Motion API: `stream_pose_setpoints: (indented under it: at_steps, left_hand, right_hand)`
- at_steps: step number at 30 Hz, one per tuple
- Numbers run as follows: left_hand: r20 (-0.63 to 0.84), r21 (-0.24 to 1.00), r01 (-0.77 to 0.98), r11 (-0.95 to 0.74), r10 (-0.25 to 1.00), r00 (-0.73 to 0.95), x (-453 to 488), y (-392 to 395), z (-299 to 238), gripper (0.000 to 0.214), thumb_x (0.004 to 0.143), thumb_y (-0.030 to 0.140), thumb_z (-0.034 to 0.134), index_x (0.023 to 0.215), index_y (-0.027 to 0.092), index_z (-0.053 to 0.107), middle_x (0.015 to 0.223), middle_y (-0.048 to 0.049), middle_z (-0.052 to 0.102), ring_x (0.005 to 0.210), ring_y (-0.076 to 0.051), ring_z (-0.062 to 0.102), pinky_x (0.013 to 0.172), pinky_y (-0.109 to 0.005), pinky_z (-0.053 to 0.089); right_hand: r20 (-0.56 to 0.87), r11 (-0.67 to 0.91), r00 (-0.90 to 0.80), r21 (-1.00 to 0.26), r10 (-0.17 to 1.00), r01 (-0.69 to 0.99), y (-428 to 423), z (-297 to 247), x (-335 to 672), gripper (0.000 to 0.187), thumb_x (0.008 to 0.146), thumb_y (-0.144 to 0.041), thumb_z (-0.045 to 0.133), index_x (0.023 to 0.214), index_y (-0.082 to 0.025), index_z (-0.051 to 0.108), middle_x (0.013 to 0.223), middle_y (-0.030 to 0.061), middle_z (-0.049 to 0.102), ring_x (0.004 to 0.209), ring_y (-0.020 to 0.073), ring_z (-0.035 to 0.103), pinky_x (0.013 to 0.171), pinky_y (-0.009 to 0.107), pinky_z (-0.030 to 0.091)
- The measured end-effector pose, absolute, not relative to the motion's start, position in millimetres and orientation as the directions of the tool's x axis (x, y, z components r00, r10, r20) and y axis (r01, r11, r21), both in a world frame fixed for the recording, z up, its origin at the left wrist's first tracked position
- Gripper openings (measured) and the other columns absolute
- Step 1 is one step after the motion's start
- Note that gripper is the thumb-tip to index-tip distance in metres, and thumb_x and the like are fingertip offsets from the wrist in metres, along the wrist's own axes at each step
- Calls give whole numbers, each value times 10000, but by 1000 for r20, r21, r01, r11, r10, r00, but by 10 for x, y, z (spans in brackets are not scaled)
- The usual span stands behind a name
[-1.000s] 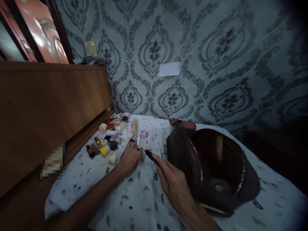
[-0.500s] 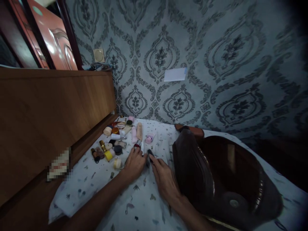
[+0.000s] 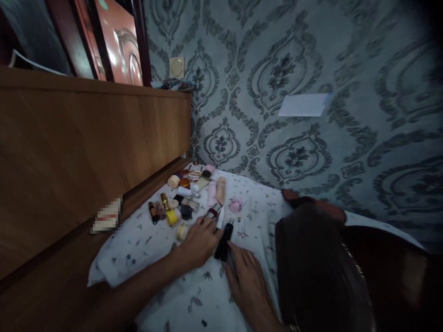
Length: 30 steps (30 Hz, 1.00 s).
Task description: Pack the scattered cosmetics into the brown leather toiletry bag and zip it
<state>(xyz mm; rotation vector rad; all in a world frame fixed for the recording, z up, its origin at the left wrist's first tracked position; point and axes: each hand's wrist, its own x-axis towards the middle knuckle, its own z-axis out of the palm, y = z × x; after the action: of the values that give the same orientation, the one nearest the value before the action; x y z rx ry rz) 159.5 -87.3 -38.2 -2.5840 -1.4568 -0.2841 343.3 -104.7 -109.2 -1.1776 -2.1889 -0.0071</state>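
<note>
My left hand [image 3: 202, 240] lies palm down on the printed white sheet [image 3: 138, 249], fingers stretched toward a red-capped silver tube [image 3: 212, 213] and a small white item [image 3: 220, 216], touching them. A black tube [image 3: 224, 242] lies just right of that hand. My right hand [image 3: 244, 274] has its fingertips pinched on the tube's near end. A cluster of several small cosmetics [image 3: 183, 196], including jars, lipsticks and pale tubes, is spread on the sheet beyond my left hand.
A large dark brown bag [image 3: 311, 272] lies open on the bed at the right, close to my right hand. A wooden headboard [image 3: 86, 147] runs along the left. Patterned wallpaper [image 3: 294, 69] with a white card stuck on it stands behind the bed.
My right hand has brought the black tube leftward and down next to my left hand. The left hand stayed by the red-capped tube. The view has swung left, pushing the bag to the right.
</note>
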Motion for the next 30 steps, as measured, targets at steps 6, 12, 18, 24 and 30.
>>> stream_pose_setpoints:
  at_steps: [6,12,18,24,30]
  left_hand:
    - [257,-1,859,-512,830,495,1499,-930,-373,156,979,166,447,997,174,602,993,-75,650,1022,-241,561,882,-383,432]
    - [446,229,897,-378,860,249,1009,-905,-326,215,946,126,469,1051,217,633,1009,-50,675,982,-210,582,875,-347,461]
    - [466,380,924,-54,874,-141,123,-845,-377,282,949,157,382,1112,167,612,1131,-127,642,1061,-277,561,926,-445,461]
    - [320,471,881,53,920,-226,-314,-720,-632,396,855,322,581,1205,138,587,1173,-128,648,1120,-307,579,983,-470,453]
    - [222,534,845,-16,967,-123,-412,-631,-649,730,700,430,775,1339,169,536,1055,-64,688,1006,-262,624,897,-398,496]
  right_hand:
    - [561,670,-467,-227,683,707,-1015,-1155,3439,425,977,-231,411,1387,-163,502,1238,133,699,1169,311,638,929,504,552]
    - [510,679,-506,-236,696,696,-1007,-1167,3466,465,989,-220,377,1439,-187,491,1345,109,661,1288,310,585,1005,529,524]
    - [397,661,-543,-284,740,695,-1015,-1126,3459,490,998,-223,340,1464,-203,491,1424,87,605,1376,300,503,1067,551,481]
    - [368,653,-547,-300,752,695,-1014,-1136,3460,491,1008,-235,336,1474,-190,485,1460,99,567,1400,295,473,1099,562,448]
    - [355,652,-551,-316,755,689,-1016,-1119,3478,500,1000,-215,313,1465,-199,495,1450,92,580,1396,288,480,1109,542,440]
